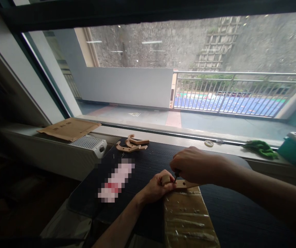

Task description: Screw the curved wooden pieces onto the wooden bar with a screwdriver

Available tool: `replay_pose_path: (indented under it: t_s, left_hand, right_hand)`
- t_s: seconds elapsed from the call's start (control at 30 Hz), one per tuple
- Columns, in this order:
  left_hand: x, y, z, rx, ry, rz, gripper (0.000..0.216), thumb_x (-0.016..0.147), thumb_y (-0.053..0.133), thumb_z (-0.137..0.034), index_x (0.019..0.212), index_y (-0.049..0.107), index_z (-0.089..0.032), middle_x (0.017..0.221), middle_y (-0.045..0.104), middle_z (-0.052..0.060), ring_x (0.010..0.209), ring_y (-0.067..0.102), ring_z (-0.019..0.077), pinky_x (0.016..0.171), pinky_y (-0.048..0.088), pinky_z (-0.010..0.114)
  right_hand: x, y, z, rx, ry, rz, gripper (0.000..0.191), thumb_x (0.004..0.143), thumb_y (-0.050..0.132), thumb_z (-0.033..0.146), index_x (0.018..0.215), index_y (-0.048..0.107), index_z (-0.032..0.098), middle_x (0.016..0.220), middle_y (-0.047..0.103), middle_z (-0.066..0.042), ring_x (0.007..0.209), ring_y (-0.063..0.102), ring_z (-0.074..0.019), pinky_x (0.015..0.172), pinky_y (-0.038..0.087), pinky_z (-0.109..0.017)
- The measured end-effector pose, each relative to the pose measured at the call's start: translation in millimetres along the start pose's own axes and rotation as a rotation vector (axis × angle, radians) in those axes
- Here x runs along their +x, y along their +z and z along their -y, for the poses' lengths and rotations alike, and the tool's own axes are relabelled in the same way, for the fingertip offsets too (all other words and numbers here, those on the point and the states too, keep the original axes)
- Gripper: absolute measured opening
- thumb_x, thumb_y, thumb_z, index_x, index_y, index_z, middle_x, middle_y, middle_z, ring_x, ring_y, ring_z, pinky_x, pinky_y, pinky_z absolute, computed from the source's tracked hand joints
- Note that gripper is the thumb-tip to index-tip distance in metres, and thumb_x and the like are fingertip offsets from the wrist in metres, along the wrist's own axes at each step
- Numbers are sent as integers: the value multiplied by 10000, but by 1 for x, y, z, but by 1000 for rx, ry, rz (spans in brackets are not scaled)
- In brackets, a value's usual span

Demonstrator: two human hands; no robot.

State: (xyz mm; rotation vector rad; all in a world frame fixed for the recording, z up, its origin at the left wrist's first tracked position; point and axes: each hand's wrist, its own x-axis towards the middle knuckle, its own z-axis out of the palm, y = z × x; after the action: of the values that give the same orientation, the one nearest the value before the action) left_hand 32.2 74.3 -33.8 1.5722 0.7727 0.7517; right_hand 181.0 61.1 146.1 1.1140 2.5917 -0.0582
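Note:
My left hand (156,186) is closed around the curved end of a wooden hook (181,184), pressing it onto the end of a taped cardboard box (188,215). A dark hole shows in the hook's straight part. Above it, my right hand (193,164) grips a screwdriver (176,175) by its dark handle. The shaft points down at the hook beside my left thumb; my fingers hide most of the handle, and the tip's exact contact cannot be made out.
More wooden hooks (131,147) lie piled at the table's back left, with small screws (123,155) near them. A blurred pink-white item (117,181) lies on the dark table (148,160). On the sill are a tape roll (209,143), a green cloth (263,148) and a brown envelope (70,129).

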Motion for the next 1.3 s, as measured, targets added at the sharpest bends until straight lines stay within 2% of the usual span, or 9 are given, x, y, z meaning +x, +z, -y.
replay_pose_path:
  t_s: [0.13,0.33,0.47,0.63,0.83,1.1,1.3]
  left_hand:
    - [1,1,2,-9,2,-3,191,736,653,-298,724,538,-146,762,508,-7,698,457,119,636,371,238]
    - [0,1,2,-13,-5,-3,190,735,654,-296,761,549,-141,734,504,-13,668,433,111,614,359,235]
    - [-1,1,1,-17,-12,4,194,727,662,-297,766,557,-139,748,509,-11,666,433,107,610,357,231]
    - [0,1,1,-21,-26,5,204,737,658,-322,749,568,-140,758,521,-3,689,467,118,625,378,235]
    - [0,1,0,-2,-16,1,206,729,669,-323,778,586,-141,771,522,-3,691,471,120,627,385,235]
    - [-1,1,-1,10,3,-11,203,721,683,-327,740,577,-155,775,517,-10,698,463,114,630,385,222]
    - [0,1,2,1,1,-11,198,735,673,-325,741,579,-151,772,520,-9,704,474,116,640,396,228]
  right_hand:
    - [6,-1,7,-26,9,23,167,765,521,99,758,684,133,727,682,-75,653,600,-161,505,281,-249]
    - [3,-1,3,-43,92,27,184,792,516,169,793,695,126,729,688,-90,635,607,-179,492,283,-255]
    - [-1,-6,3,-48,55,28,198,737,584,140,903,689,165,813,699,-72,707,620,-193,516,296,-255]
    - [3,-6,7,-53,14,41,149,755,548,68,782,672,145,745,683,-62,670,609,-167,495,275,-246]
    - [2,1,4,-63,48,36,155,799,522,150,729,659,130,681,663,-70,603,587,-160,485,268,-246]
    - [0,-13,13,-76,28,61,145,760,552,91,835,663,147,781,681,-62,683,615,-175,491,271,-248]
    - [5,-3,11,-77,33,75,154,786,520,97,781,670,131,742,678,-74,660,611,-174,491,286,-252]
